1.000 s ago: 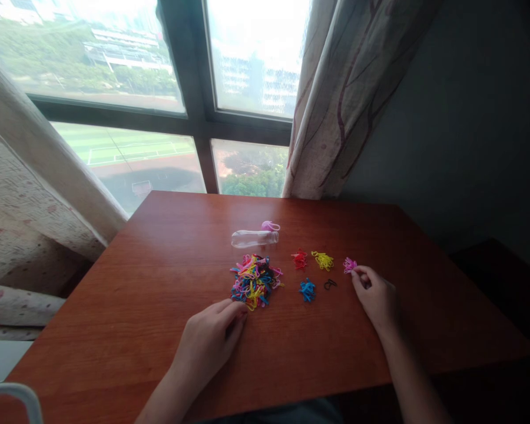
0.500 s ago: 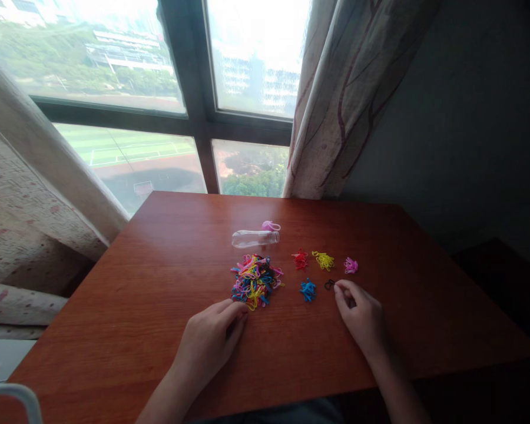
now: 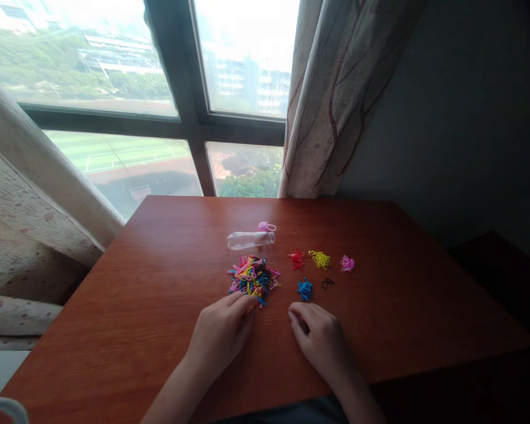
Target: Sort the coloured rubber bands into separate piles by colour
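Note:
A mixed heap of small coloured rubber bands (image 3: 252, 275) lies on the table. My left hand (image 3: 224, 327) is at its near edge, thumb and fingers pinched together; whatever is between the tips is hidden. To the right of the heap, my right hand (image 3: 321, 334) hovers low over the wood just below the blue rubber bands (image 3: 305, 289), its fingers closed with nothing showing in them. Separate groups hold red rubber bands (image 3: 297, 259), yellow rubber bands (image 3: 320, 259) and pink rubber bands (image 3: 347, 263). Black rubber bands (image 3: 328, 283) lie beside the blue ones.
Behind the heap a clear plastic bottle (image 3: 250, 239) lies on its side, with a pink cap with a loop (image 3: 265, 227) behind its neck. The brown wooden table (image 3: 159, 282) ends at a window (image 3: 194, 126) flanked by curtains (image 3: 318, 106). A white curved bar (image 3: 4, 405) shows at lower left.
My right hand has let go of the black rubber band beside the blue group and moved left toward the heap. My left hand has shifted slightly over the heap's near edge.

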{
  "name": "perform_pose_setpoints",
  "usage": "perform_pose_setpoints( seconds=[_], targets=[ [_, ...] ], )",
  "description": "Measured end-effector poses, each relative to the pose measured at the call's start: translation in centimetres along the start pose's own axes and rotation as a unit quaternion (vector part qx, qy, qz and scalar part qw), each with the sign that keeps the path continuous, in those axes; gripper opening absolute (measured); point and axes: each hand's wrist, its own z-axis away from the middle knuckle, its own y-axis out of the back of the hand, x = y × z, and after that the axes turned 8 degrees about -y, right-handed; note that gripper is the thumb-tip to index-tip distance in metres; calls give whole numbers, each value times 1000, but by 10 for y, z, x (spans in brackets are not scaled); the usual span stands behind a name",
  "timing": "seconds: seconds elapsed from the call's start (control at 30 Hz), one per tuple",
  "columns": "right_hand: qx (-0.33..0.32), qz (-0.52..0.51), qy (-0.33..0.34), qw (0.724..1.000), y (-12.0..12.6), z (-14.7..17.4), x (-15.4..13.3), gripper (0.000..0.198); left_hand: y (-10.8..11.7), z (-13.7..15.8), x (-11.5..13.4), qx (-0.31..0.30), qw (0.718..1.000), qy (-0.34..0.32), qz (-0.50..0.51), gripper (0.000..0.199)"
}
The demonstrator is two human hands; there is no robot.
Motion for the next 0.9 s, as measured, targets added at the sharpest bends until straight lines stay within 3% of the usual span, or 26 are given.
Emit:
perform_pose_setpoints(
  seconds=[0.63,0.9],
  targets=[
    [6,-14,-14,1000,1,0,1,17,-2,-16,8,-76,994,10,-81,20],
    [-5,-20,-22,1000,0,0,2,17,-1,-13,10,-68,995,14,-77,17]
  ],
)
